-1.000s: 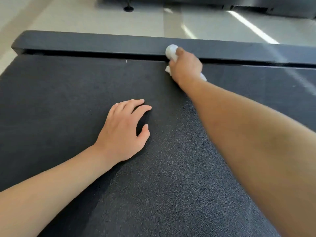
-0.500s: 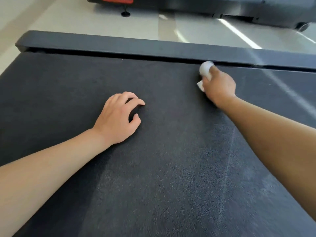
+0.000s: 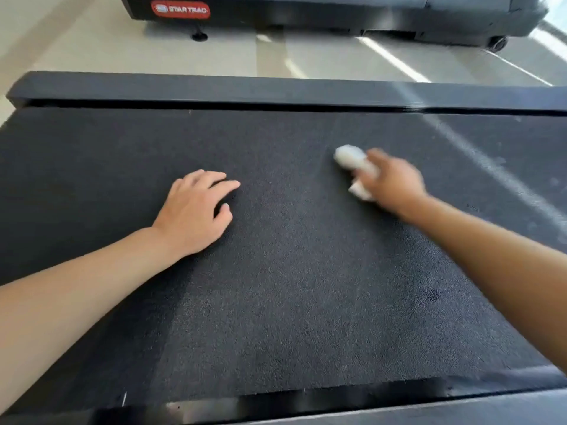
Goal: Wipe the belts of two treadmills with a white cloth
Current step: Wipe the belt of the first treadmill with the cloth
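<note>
Right hand (image 3: 394, 182), blurry at centre right, grips a bunched white cloth (image 3: 352, 161) on the textured black treadmill belt (image 3: 306, 286); left hand (image 3: 193, 216) rests there, fingers (image 3: 214, 187) loosely spread, holding nothing.

I see my right hand (image 3: 394, 180) gripping the bunched white cloth (image 3: 352, 161) and holding it down on the dark belt (image 3: 291, 271), right of the middle; the hand and cloth are blurred; my left hand (image 3: 193, 213) rests on the belt with fingers loosely bent, well apart from the cloth; the black side rail (image 3: 245, 88) runs across beyond the belt; past a strip of pale floor (image 3: 92, 47) stands a second treadmill (image 3: 306, 10) with a red Star Trac badge (image 3: 180, 9).
</note>
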